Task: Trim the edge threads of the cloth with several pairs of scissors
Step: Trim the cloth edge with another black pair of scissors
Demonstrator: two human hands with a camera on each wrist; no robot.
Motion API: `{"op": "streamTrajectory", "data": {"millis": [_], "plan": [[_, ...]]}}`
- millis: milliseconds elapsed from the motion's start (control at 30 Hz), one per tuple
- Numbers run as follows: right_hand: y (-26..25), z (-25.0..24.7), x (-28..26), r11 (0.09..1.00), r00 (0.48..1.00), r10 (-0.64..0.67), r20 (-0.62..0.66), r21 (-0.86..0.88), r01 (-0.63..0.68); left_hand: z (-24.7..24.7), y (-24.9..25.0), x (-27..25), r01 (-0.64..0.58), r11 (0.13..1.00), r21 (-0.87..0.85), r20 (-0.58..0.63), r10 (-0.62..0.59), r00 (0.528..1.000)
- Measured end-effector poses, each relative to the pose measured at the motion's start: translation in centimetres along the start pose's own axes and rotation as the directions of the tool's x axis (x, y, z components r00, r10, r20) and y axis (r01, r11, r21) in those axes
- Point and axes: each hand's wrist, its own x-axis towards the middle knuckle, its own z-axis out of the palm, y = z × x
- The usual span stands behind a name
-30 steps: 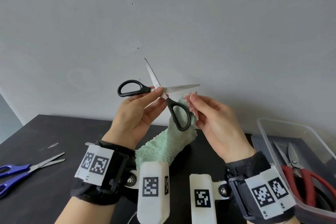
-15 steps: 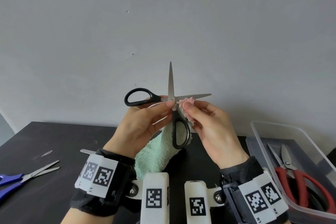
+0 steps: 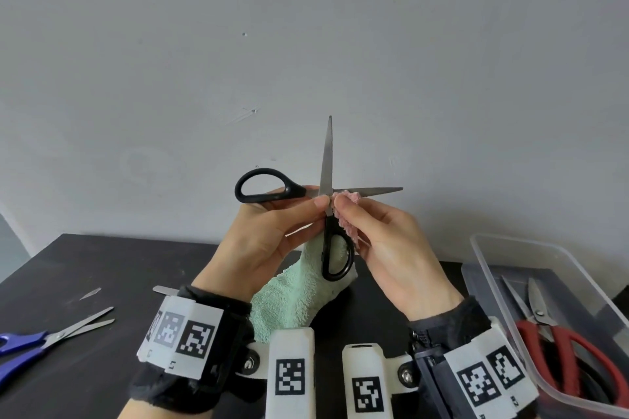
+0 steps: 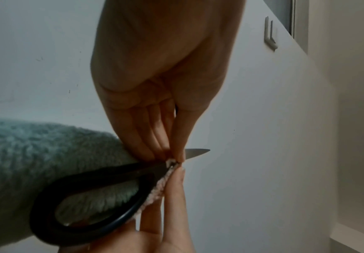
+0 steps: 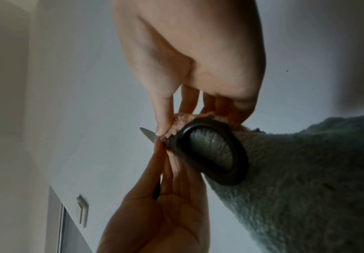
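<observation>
Black-handled scissors [image 3: 327,160] are held up in front of the wall, blades spread wide: one points straight up, the other to the right. My left hand [image 3: 321,202] pinches them at the pivot; its fingertips [image 4: 174,155] close on the metal there. My right hand [image 3: 342,206] pinches the pink edge [image 3: 347,228] of the green cloth [image 3: 296,299] right against the pivot, between the blades. In the right wrist view its thumb [image 5: 163,128] presses the pink edge beside the lower handle loop [image 5: 239,162]. The cloth [image 4: 35,154] hangs down to the table.
On the black table [image 3: 102,265], blue-handled scissors [image 3: 34,347] lie at the left edge, with a small metal sliver [image 3: 91,292] near them. A clear plastic box [image 3: 483,248] at the right holds red-handled shears [image 3: 571,350]. A grey wall stands behind.
The scissors have turned so the tilted blade now stands upright. My right hand has brought the pink cloth edge in against the pivot, and both hands have closed together.
</observation>
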Motion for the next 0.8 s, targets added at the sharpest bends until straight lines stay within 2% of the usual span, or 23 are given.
{"op": "streamTrajectory", "data": {"millis": [300,467,800], "plan": [[0.2,-0.1,0.2,0.993,0.996,-0.094,0.008,0.077,0.093,-0.5,0.7,-0.2,-0.055,0.994,0.094,-0.019,0.057,0.998],[0.4,0.6,0.0,0.984,0.985,-0.173,0.014,0.055,0.172,-1.2,1.4,-0.4,-0.076,0.988,0.137,-0.014,0.079,0.997],[-0.7,0.3,-0.4,0.976,0.978,-0.210,0.015,-0.061,0.211,-1.8,2.3,-0.8,-0.094,0.981,0.169,-0.018,0.098,0.995]]}}
